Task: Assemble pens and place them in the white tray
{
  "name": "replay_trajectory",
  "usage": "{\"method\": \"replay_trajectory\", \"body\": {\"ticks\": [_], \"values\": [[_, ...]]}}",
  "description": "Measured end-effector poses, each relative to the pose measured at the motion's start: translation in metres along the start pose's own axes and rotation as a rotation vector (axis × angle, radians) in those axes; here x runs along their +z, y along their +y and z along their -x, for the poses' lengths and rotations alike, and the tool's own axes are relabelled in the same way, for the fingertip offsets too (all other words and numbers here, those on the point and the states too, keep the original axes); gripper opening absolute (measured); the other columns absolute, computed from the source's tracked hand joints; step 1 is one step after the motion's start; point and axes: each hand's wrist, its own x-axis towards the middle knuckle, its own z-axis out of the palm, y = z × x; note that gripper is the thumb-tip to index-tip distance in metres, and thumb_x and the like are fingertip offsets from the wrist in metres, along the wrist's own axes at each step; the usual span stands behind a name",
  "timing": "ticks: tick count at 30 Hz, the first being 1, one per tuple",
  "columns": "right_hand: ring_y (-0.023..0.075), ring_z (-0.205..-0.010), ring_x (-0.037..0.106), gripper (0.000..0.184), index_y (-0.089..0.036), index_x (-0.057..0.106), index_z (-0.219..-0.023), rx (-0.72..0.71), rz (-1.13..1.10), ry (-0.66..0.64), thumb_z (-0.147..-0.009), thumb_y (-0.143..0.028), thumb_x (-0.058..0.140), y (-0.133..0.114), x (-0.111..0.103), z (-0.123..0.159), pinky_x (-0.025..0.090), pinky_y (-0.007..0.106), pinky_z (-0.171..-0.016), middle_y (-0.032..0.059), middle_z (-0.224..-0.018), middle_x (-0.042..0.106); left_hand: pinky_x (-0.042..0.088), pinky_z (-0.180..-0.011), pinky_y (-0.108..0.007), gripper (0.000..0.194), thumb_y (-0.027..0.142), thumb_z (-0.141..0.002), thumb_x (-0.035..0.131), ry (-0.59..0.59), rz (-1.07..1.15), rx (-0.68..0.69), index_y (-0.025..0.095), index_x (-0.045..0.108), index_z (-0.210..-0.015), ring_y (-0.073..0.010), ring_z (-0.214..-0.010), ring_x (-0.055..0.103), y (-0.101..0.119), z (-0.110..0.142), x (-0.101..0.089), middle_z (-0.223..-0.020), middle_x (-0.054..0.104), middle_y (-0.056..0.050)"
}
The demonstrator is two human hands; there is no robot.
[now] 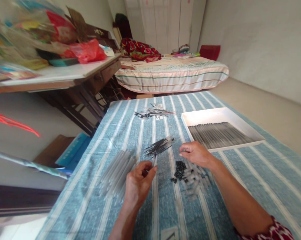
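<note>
My left hand (pixel 140 181) is closed, with thumb and forefinger pinching a slim translucent pen part (pixel 154 161) that is mostly hidden. Clear pen barrels (pixel 119 173) lie in a heap beside this hand. Just beyond it is a bundle of dark-tipped pen refills (pixel 160 146). My right hand (pixel 197 153) hovers with its fingertips slightly apart, and nothing shows between them. Below it on the cloth are small black pieces (pixel 180 170) and a pile of translucent caps (pixel 195 181). Rows of pens (pixel 218 135) fill part of a white box lid (pixel 240 146) at the right.
A blue striped cloth (pixel 130 133) covers the table. Further off lies a loose pile of refills (pixel 154 113). To the left stands a side table (pixel 90 71) crowded with bags, including a red plastic bag (pixel 89 51). Behind is a bed (pixel 175 75).
</note>
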Motion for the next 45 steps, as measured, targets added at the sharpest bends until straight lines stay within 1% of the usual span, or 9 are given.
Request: {"method": "replay_trajectory", "body": {"ticks": [4,7,12,23,27,30,34,38,45], "values": [[0.0168,-0.067,0.059,0.012,-0.018,0.068,-0.075,0.014,0.340,-0.163,-0.075,-0.021,0.056,-0.009,-0.008,0.005,0.032,0.024,-0.056,0.0030,-0.068,0.066,0.041,-0.052,-0.022,0.021,0.039,-0.074,0.059,0.040,0.092,-0.080,0.018,0.059,-0.074,-0.0125,-0.053,0.054,-0.002,-0.001,0.002,-0.060,0.058,0.002],[0.0234,-0.077,0.063,0.015,-0.018,0.070,-0.078,0.100,0.542,-0.278,-0.073,-0.027,0.059,-0.018,-0.010,0.009,0.033,0.026,-0.057,0.0086,-0.080,0.069,0.040,-0.051,-0.023,0.021,0.039,-0.074,0.060,0.041,0.135,-0.112,0.018,0.058,-0.073,-0.0127,-0.051,0.052,-0.003,-0.001,0.003,-0.057,0.056,0.003],[0.0267,-0.085,0.063,0.021,-0.017,0.071,-0.083,0.155,0.608,-0.341,-0.070,-0.029,0.061,-0.026,-0.009,0.010,0.036,0.027,-0.060,0.0131,-0.089,0.070,0.038,-0.049,-0.022,0.020,0.039,-0.073,0.061,0.007,0.162,-0.119,0.018,0.058,-0.072,-0.0123,-0.050,0.050,-0.005,0.000,0.005,-0.057,0.055,0.003],[0.0165,-0.066,0.059,0.014,-0.019,0.071,-0.069,0.130,0.498,-0.399,-0.064,-0.021,0.059,-0.020,-0.009,0.008,0.025,0.023,-0.049,0.0044,-0.070,0.068,0.037,-0.047,-0.022,0.018,0.036,-0.072,0.063,0.005,0.179,-0.096,0.019,0.058,-0.069,-0.0123,-0.048,0.049,-0.006,0.001,0.007,-0.054,0.053,0.003],[0.0113,-0.056,0.050,0.012,-0.017,0.067,-0.063,0.089,0.383,-0.343,-0.061,-0.015,0.056,-0.016,-0.006,0.008,0.024,0.021,-0.047,-0.0001,-0.059,0.060,0.038,-0.047,-0.022,0.017,0.034,-0.073,0.064,0.007,0.238,-0.109,0.019,0.058,-0.069,-0.0114,-0.048,0.049,-0.006,0.001,0.008,-0.053,0.053,0.004],[0.0086,-0.050,0.042,0.010,-0.016,0.063,-0.062,0.038,0.205,-0.278,-0.062,-0.015,0.054,-0.015,-0.001,0.009,0.024,0.020,-0.046,-0.0038,-0.052,0.050,0.038,-0.046,-0.021,0.015,0.031,-0.072,0.065,0.020,0.379,-0.157,0.018,0.058,-0.069,-0.0104,-0.046,0.049,-0.001,0.002,0.006,-0.052,0.053,0.004],[0.0062,-0.045,0.032,0.006,-0.016,0.056,-0.066,-0.049,-0.065,-0.256,-0.066,-0.016,0.050,-0.020,0.010,0.012,0.022,0.018,-0.043,-0.0085,-0.047,0.037,0.037,-0.045,-0.019,0.014,0.027,-0.072,0.067,0.072,0.732,-0.209,0.016,0.059,-0.073,-0.0078,-0.046,0.050,0.008,0.001,-0.001,-0.063,0.064,0.001],[0.0056,-0.044,0.028,0.003,-0.017,0.051,-0.068,-0.137,-0.193,-0.256,-0.067,-0.015,0.049,-0.031,0.021,0.017,0.023,0.017,-0.043,-0.0097,-0.046,0.035,0.037,-0.046,-0.018,0.013,0.024,-0.072,0.067,0.157,1.023,-0.239,0.016,0.058,-0.076,-0.0066,-0.047,0.052,0.011,0.000,-0.007,-0.068,0.067,0.000],[0.0059,-0.045,0.032,0.005,-0.017,0.050,-0.064,-0.223,-0.197,-0.237,-0.065,-0.012,0.049,-0.048,0.030,0.023,0.026,0.017,-0.045,-0.0080,-0.047,0.039,0.039,-0.048,-0.018,0.012,0.022,-0.072,0.068,0.192,1.128,-0.257,0.014,0.058,-0.075,-0.0068,-0.049,0.054,0.012,0.000,-0.008,-0.070,0.067,-0.002]]}}
